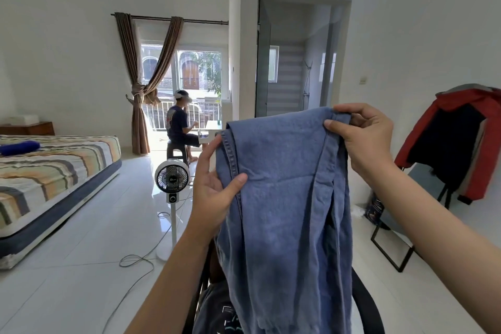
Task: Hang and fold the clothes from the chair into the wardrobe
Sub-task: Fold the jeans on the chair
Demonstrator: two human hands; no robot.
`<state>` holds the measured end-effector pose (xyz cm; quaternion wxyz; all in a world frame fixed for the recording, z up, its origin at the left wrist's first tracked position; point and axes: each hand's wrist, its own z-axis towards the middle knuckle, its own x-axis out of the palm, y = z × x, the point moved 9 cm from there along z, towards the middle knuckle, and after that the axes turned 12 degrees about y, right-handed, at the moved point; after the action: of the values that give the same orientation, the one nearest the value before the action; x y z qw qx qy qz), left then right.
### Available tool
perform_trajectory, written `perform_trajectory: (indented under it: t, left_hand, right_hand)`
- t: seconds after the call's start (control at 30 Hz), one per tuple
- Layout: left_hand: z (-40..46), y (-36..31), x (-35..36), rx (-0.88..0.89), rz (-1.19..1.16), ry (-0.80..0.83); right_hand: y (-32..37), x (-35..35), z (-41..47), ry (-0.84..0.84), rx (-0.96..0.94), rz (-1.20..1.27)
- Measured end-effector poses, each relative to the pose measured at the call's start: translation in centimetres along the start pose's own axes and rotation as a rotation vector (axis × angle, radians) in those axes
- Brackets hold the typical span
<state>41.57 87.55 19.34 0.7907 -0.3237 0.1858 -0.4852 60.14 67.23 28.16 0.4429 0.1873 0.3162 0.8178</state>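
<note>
A pair of blue denim trousers hangs in front of me, held up by both hands. My left hand pinches the left seam, thumb on the front and fingers behind. My right hand grips the top right edge of the fabric. Below the trousers a black chair holds more clothes, among them a dark printed garment. The wardrobe is out of sight.
A white standing fan with a loose cable stands just left of the chair. A striped bed fills the left side. A red and black jacket hangs on a rack at right. A person sits on a stool by the window.
</note>
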Motion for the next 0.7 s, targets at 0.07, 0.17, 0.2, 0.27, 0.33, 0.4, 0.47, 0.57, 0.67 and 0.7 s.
perform_trajectory:
  t: [0.07, 0.17, 0.2, 0.27, 0.33, 0.4, 0.47, 0.57, 0.67, 0.7]
  left_hand:
    - [0.2, -0.8, 0.0, 0.0, -0.02, 0.047]
    - [0.3, -1.5, -0.2, -0.017, -0.01, 0.063]
    - [0.4, -1.6, -0.4, -0.023, 0.011, 0.054]
    - [0.7, -2.0, -0.9, -0.036, 0.056, 0.052]
    - [1.0, -1.8, -1.2, -0.075, 0.057, 0.086]
    - [1.4, -1.6, -0.9, -0.128, 0.023, 0.164]
    - [1.7, -1.6, -0.8, -0.155, 0.017, 0.21]
    - [2.2, -1.9, -0.8, -0.137, 0.014, 0.184]
    - [3.1, -2.6, 0.0, -0.096, -0.001, 0.189]
    - [3.6, -2.8, 0.3, -0.084, 0.01, 0.195]
  right_hand:
    - [-0.1, -0.1, 0.3, 0.002, -0.005, -0.001]
    - [-0.2, 0.0, 0.5, 0.011, -0.025, -0.004]
    - [-0.2, 0.1, 0.5, 0.016, -0.032, -0.004]
    - [-0.3, 0.3, 0.5, 0.019, -0.037, 0.001]
    - [-0.5, 0.5, 0.5, 0.023, -0.041, 0.008]
    - [-0.7, 0.7, 0.4, 0.032, -0.055, 0.02]
    - [-0.7, 1.0, 0.4, 0.05, -0.081, 0.028]
    - [-0.1, 0.9, 0.3, 0.074, -0.137, 0.036]
    - [0.4, 0.3, -0.5, 0.085, -0.198, -0.035]
    - [0.3, 0.1, -1.1, 0.087, -0.208, -0.087]
